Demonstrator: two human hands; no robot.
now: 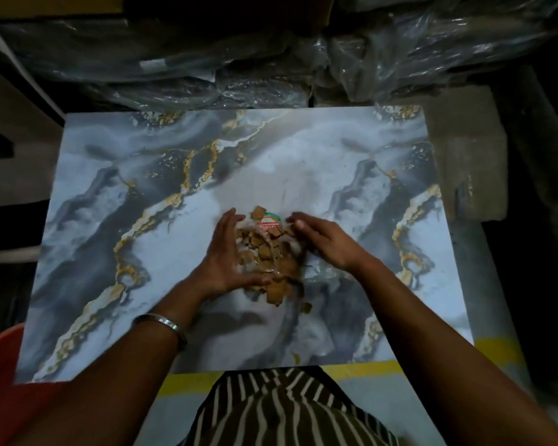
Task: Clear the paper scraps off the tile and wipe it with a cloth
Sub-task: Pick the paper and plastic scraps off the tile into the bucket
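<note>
- Your left hand (pixel 227 252) and right hand (pixel 324 241) stand open, fingers spread, one on each side of the paper scraps (pixel 266 252); nothing is gripped.
- The heap lies between your palms, in the middle of the tile (pixel 116 239), its long axis running toward you.
- A few stray scraps (pixel 306 306) lie nearer to you, closer to the left hand.
- No cloth is visible.

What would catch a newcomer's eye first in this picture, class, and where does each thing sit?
First, the large marbled tile, grey-blue with gold veins, filling the middle of the view. At its centre lies a heap of brown paper scraps, cupped between the left hand and the right hand. A silver bangle gleams on the left wrist, nearer the camera.
</note>
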